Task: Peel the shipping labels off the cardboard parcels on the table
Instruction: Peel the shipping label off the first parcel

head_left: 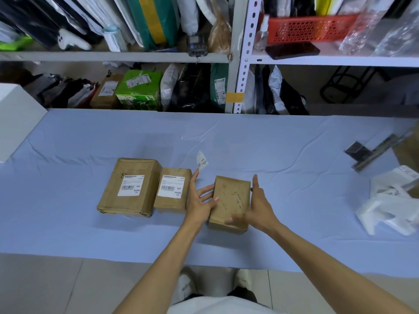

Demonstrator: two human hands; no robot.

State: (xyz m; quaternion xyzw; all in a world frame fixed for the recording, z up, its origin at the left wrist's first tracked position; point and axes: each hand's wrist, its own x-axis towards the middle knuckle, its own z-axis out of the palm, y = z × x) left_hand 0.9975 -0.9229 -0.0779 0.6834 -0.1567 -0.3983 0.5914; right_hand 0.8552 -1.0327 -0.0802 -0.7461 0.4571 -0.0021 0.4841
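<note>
Shipping labels (131,185) are waiting on the left parcel (118,200) and middle parcel (170,205) near the table (294,155)'s front edge, while the left hand (199,200) and right hand (258,207), fingers straight and spread, are flanking the bare right parcel (231,198), its peeled label (202,161) apparently clinging to a left fingertip.

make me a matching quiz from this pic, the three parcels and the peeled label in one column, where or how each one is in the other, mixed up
Things
1. largest parcel
2. middle parcel
3. rightmost parcel
4. loose label

States
a. top bare, between the left hand and the right hand
b. left end of the row, still labelled
c. in the air at the left hand's raised fingertip
d. flanked by two parcels, still labelled

Pairs: 1-b, 2-d, 3-a, 4-c
</note>
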